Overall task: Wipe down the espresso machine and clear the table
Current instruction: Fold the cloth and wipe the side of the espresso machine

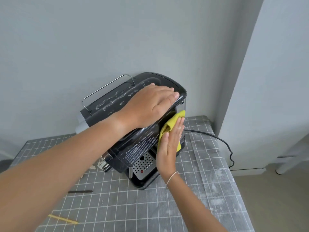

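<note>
A black espresso machine (pixel 127 148) stands on the grey checked table (pixel 200 190), against the wall. My left hand (pixel 150 102) lies flat on the machine's top near its right edge, fingers together, holding nothing. A folded yellow-green cloth (pixel 172 124) is pressed against the machine's front right side by my right hand (pixel 170 146), palm flat over it. The perforated metal drip tray (pixel 143 164) shows below the cloth. Water droplets glisten on the machine's top (pixel 115 99).
A black stick (pixel 80 191) and a yellow stick (pixel 62 219) lie on the table's near left. Small pale scraps (pixel 92 167) sit by the machine's left foot. The black power cord (pixel 217 139) runs right off the table toward the wall corner.
</note>
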